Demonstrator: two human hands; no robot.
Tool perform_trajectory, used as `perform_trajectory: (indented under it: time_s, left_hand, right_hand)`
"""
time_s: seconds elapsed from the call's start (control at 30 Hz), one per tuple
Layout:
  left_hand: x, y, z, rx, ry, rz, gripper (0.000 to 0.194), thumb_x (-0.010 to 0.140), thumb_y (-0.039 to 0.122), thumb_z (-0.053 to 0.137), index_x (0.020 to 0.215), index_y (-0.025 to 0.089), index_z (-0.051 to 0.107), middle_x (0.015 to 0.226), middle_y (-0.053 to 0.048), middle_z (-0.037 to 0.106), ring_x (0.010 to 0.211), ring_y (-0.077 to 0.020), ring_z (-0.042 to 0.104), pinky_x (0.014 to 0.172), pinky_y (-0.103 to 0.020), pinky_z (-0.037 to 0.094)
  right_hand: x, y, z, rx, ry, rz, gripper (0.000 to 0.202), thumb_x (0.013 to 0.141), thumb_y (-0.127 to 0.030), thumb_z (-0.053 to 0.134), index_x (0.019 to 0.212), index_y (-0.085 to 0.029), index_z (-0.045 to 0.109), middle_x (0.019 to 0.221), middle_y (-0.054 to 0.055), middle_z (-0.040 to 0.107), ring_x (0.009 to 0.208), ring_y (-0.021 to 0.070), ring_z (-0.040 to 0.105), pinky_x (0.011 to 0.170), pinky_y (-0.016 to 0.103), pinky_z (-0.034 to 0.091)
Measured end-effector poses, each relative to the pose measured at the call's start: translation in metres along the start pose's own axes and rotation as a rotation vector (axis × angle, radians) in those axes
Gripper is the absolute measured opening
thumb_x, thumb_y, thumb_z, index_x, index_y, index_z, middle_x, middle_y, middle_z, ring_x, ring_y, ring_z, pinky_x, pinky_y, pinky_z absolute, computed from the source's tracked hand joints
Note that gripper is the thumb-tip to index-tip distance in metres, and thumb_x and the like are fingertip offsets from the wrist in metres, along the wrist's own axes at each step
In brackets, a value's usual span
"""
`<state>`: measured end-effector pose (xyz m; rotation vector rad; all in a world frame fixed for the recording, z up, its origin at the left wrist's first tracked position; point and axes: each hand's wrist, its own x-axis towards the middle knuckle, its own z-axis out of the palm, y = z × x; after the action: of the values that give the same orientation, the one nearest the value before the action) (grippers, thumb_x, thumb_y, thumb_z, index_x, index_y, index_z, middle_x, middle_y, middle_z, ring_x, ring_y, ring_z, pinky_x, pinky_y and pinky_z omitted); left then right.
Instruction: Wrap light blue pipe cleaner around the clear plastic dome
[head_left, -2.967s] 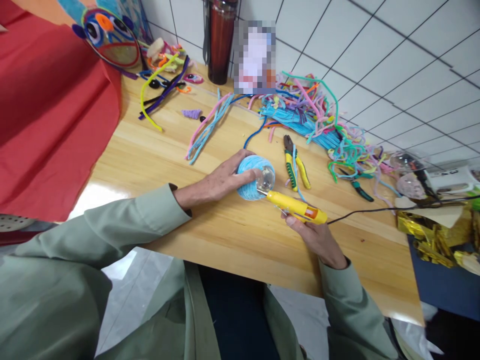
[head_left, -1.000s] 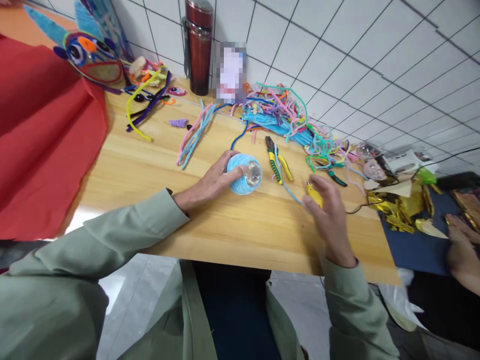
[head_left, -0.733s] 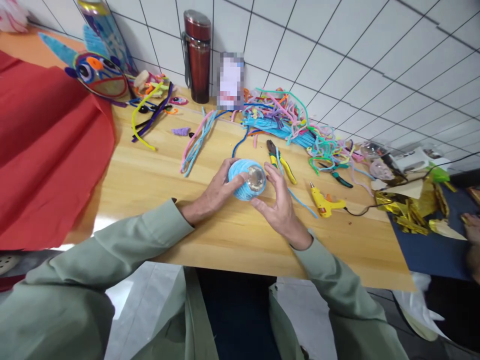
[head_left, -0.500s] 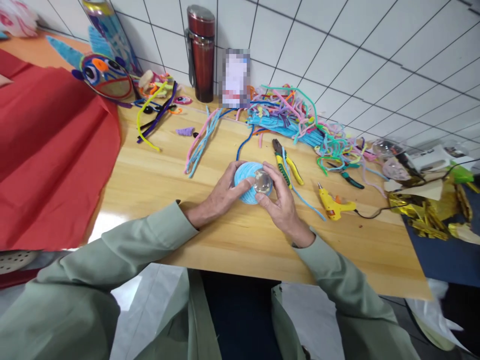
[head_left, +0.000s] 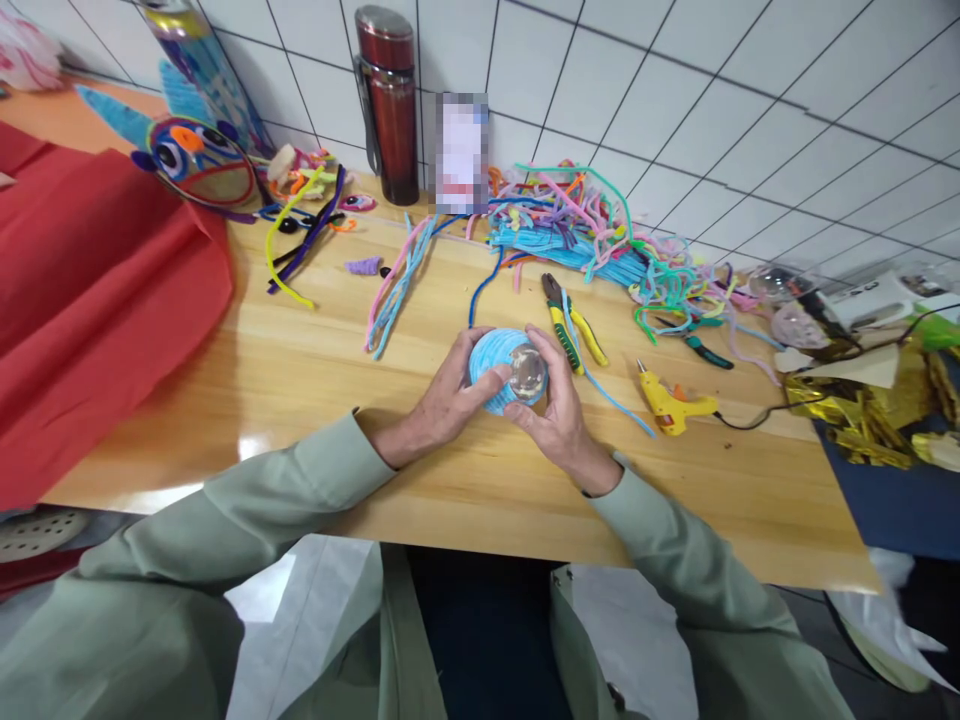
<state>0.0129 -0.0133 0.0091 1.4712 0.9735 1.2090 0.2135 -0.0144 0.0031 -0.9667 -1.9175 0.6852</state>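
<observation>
So the left hand (head_left: 442,402) and right hand (head_left: 562,418) both have a closed grip on the clear rounded shell wrapped in light-blue strands (head_left: 489,350), just left of the yellow-and-green metal pliers (head_left: 562,335). Probably light, slippery where bare; wrapped sides look grippiest

No text, brand or number can be read with certainty. The white object (head_left: 876,299) at the far right bears dark characters (skewed and too small to make out), and the tall printed container (head_left: 214,85) at the upper left shows only coloured patterns. The upright panel (head_left: 461,150) against the tiled wall is pixelated, so nothing on it is legible.
</observation>
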Motion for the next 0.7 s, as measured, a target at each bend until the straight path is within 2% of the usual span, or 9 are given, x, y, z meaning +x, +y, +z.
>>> perform_trajectory:
  time_s: [0.17,0.33,0.47,0.63,0.7]
  left_hand:
    - [-0.001,-0.002,0.002,0.002,-0.006,-0.003,0.051,0.101,0.054,0.066,0.138,0.022,0.051,0.133,-0.009,0.064,0.12,-0.0256,0.062,0.107,-0.041,0.054]
    - [-0.004,-0.004,0.006,0.023,0.02,-0.006,0.055,0.1,0.051,0.067,0.142,0.021,0.047,0.142,-0.013,0.06,0.13,-0.0291,0.06,0.116,-0.047,0.049]
    - [-0.006,-0.006,0.01,0.016,0.022,-0.006,0.057,0.099,0.054,0.066,0.142,0.021,0.047,0.143,-0.014,0.059,0.132,-0.031,0.058,0.118,-0.049,0.047]
    - [-0.007,-0.005,0.011,-0.07,0.011,-0.064,0.057,0.099,0.058,0.066,0.14,0.022,0.049,0.14,-0.012,0.062,0.127,-0.0293,0.062,0.113,-0.047,0.052]
    - [-0.007,-0.003,0.01,-0.11,-0.005,-0.085,0.055,0.1,0.058,0.065,0.139,0.022,0.05,0.137,-0.011,0.064,0.124,-0.0284,0.063,0.11,-0.046,0.055]
  right_hand:
    - [-0.004,-0.005,0.001,0.021,-0.016,0.064,0.083,0.1,-0.066,0.066,0.168,-0.03,0.035,0.174,0.013,0.042,0.165,0.0366,0.037,0.135,0.064,0.035]
    - [-0.008,-0.009,0.001,0.066,-0.025,0.116,0.08,0.102,-0.067,0.063,0.167,-0.03,0.036,0.176,0.012,0.039,0.167,0.0352,0.034,0.137,0.063,0.032]
    - [-0.011,-0.005,0.002,0.068,-0.006,0.094,0.08,0.101,-0.067,0.064,0.167,-0.032,0.035,0.176,0.011,0.039,0.167,0.0355,0.033,0.137,0.063,0.032]
    - [-0.014,0.005,-0.006,0.028,-0.049,0.064,0.105,0.088,-0.082,0.07,0.17,-0.03,0.031,0.176,0.015,0.039,0.164,0.0405,0.037,0.135,0.066,0.035]
    - [-0.015,0.006,-0.01,0.044,-0.085,0.067,0.106,0.088,-0.08,0.072,0.171,-0.031,0.028,0.178,0.014,0.037,0.165,0.0405,0.036,0.134,0.066,0.035]
